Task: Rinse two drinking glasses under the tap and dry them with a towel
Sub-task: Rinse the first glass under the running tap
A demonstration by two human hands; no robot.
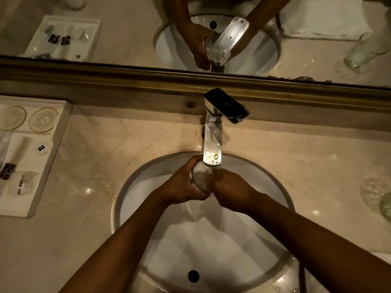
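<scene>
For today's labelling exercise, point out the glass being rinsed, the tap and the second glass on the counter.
glass (pixel 201 176): head view, on its rim between the hands.
tap (pixel 212 142): head view, on the spout's top.
second glass (pixel 386 206): head view, on its side at the right edge.

Sink (pixel 135 187) set in surface (pixel 296 157), centre; tap (pixel 212 142) behind it, mirror (pixel 127 39) behind that. Both hands meet over the basin: left hand (pixel 182 185) and right hand (pixel 232 189) around a drinking glass (pixel 201 176) under the spout. Amenity tray (pixel 53 166) far left on surface; second glass (pixel 386 205) at right edge.
</scene>
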